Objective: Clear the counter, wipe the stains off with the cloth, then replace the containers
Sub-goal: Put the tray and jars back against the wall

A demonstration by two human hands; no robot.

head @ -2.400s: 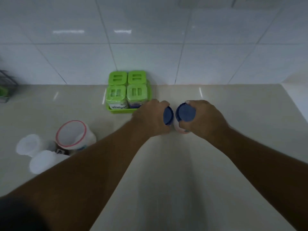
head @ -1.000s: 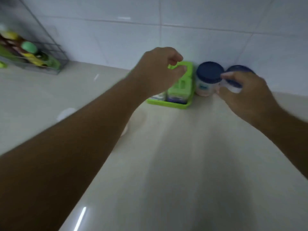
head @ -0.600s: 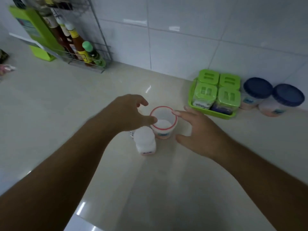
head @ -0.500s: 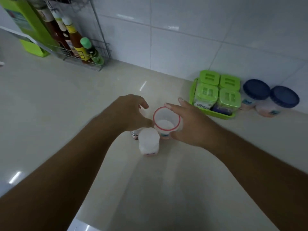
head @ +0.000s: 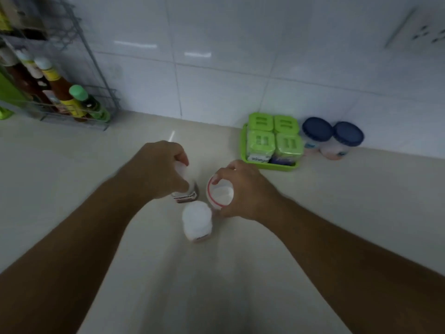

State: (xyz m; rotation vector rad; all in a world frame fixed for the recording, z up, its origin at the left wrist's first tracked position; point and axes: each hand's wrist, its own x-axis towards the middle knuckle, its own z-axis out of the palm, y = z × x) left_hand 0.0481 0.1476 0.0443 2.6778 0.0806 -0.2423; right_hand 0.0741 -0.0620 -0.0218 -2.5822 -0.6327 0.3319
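Three small containers stand together mid-counter. My left hand is closed over the top of a white-lidded jar with a dark label. My right hand grips the side of a red-rimmed white tub. A second white-lidded jar stands free just in front of them. By the wall a green tray holds several green-lidded boxes. Two blue-lidded jars stand to its right. No cloth is in sight.
A wire rack with sauce bottles stands at the back left against the tiled wall. A green object sits at the left edge. A wall socket is at the top right.
Both hands left the blue-lidded jars by the wall and came to the white containers. My left hand closed on one jar, my right hand on the red-rimmed tub.
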